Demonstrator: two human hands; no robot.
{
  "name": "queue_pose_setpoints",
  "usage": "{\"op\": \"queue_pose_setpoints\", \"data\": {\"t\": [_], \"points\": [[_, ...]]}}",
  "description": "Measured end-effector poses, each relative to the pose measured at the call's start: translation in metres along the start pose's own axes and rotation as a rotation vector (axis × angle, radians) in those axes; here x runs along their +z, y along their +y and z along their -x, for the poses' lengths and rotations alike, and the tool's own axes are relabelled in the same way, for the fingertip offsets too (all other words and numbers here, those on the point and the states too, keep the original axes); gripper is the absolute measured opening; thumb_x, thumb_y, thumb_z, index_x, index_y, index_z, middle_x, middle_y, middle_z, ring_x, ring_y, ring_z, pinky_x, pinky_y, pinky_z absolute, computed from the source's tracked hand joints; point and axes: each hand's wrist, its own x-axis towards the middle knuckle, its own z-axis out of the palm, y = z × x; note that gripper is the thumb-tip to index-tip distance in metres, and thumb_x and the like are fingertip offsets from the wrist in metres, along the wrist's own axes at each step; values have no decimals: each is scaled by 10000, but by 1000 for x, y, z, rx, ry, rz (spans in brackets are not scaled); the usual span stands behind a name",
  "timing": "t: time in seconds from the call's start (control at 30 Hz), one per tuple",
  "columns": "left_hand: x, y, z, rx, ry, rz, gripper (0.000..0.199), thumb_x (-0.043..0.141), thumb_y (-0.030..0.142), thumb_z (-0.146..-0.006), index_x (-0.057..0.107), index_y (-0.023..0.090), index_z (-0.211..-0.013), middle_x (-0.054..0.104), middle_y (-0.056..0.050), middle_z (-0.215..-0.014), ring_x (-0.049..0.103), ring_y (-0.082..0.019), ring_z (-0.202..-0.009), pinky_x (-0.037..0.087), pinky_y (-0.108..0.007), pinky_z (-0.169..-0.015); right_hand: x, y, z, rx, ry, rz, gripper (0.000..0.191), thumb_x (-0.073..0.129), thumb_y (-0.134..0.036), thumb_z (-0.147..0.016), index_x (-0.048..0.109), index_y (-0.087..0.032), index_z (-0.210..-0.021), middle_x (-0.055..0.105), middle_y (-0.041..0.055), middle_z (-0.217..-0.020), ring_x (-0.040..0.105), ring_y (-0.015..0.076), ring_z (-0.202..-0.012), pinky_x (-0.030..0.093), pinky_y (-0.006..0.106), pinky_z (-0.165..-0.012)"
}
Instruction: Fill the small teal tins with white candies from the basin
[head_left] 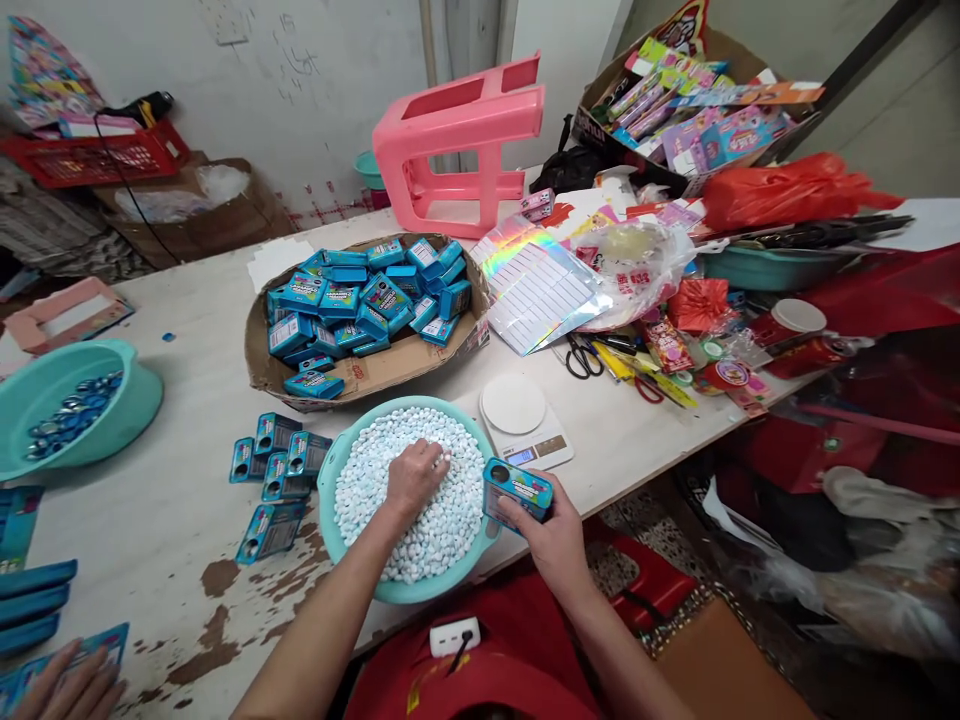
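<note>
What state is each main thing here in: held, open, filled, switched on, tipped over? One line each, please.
Blue container: held, tilted, round hole showing
White pellets: loose, filling the front bowl
Front bowl: well filled
Left hand: curled, touching the pellets
Right hand: closed around the container
Scale: on, display lit
Stool: lying on its side
Cardboard box: open, holding more containers
Left bowl: partly filled with shiny pieces

The table (191,355) is supporting a basin (427,588) and scale (517,405) near its front edge, a pink stool (454,132) by its far edge.
</note>
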Motion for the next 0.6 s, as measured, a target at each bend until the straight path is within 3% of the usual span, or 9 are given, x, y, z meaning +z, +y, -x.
{"op": "queue_pose_setpoints", "data": {"t": [0.17, 0.23, 0.3, 0.4, 0.6], "points": [[-28, 12, -3, -567, 162, 868, 265, 580, 434, -750, 541, 186, -666, 527, 16, -629, 454, -101, -486, 329, -222, -453, 27, -1, -11, -207, -100, 200, 344, 693, -369, -726, 572, -199, -999, 643, 45, -929, 605, 211, -861, 492, 330, -772], [-46, 22, -5, -700, 171, 1228, 256, 600, 426, -730, 509, 188, -714, 501, 35, -617, 385, -69, -404, 259, -202, -379, 37, -1, -13, -310, -122, 304, 312, 693, -326, -728, 573, -204, -989, 626, 52, -948, 593, 221, -898, 477, 339, -797], [-62, 32, -7, -718, 184, 1482, 240, 617, 389, -722, 490, 186, -746, 494, 41, -608, 396, -62, -397, 268, -188, -369, 48, -2, -15, -379, -156, 396, 283, 691, -276, -728, 573, -204, -975, 618, 55, -934, 586, 226, -899, 470, 340, -792], [-74, 45, -9, -635, 253, 1652, 215, 615, 335, -731, 471, 177, -708, 479, 38, -582, 480, -83, -469, 379, -200, -442, 61, -5, -15, -449, -206, 495, 251, 684, -227, -729, 575, -204, -954, 616, 56, -906, 579, 231, -882, 462, 341, -781], [-75, 54, -10, -480, 341, 1586, 192, 583, 309, -778, 500, 182, -661, 529, -4, -651, 562, -146, -596, 476, -306, -611, 73, -9, -20, -509, -247, 567, 281, 687, -235, -735, 579, -201, -992, 626, 67, -928, 568, 243, -902, 454, 354, -799]]}}
